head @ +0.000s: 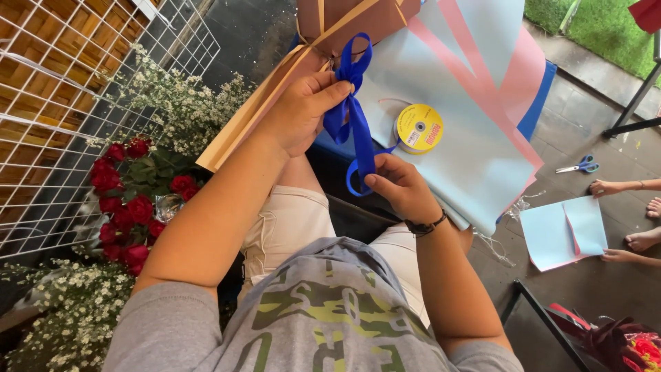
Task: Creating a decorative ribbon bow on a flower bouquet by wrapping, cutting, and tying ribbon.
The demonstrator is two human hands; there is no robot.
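— Pinching the blue ribbon (352,114) at its knot, is that the left hand (303,114)?

— Yes, thumb and fingers closed on it just under the bow loops, against the brown wrapped bundle (358,21). The right hand (399,186) is lower, fingers closed on a loop of the same ribbon, a dark band on its wrist.

— What lies around them?

— Just beyond the right hand sits a ribbon spool (418,128), a flat round reel with a yellow label and printed lettering, resting on pale blue paper sheets (468,151). Pink sheets (509,76) lie layered with them, and tan paper strips (255,117) run down under the left wrist.

— And further out?

— To the left, red roses (127,207) among small white flowers (186,103), with a white wire grid (62,83) beside them. To the right, on the dark floor (592,282), blue-handled scissors (580,166) and a folded blue and pink sheet (564,231); another person's hand (606,187) and feet reach in near it.

— How does the ribbon look?

— Satin, deep blue, glossy, tied into a bow up top with tails hanging between the two hands.
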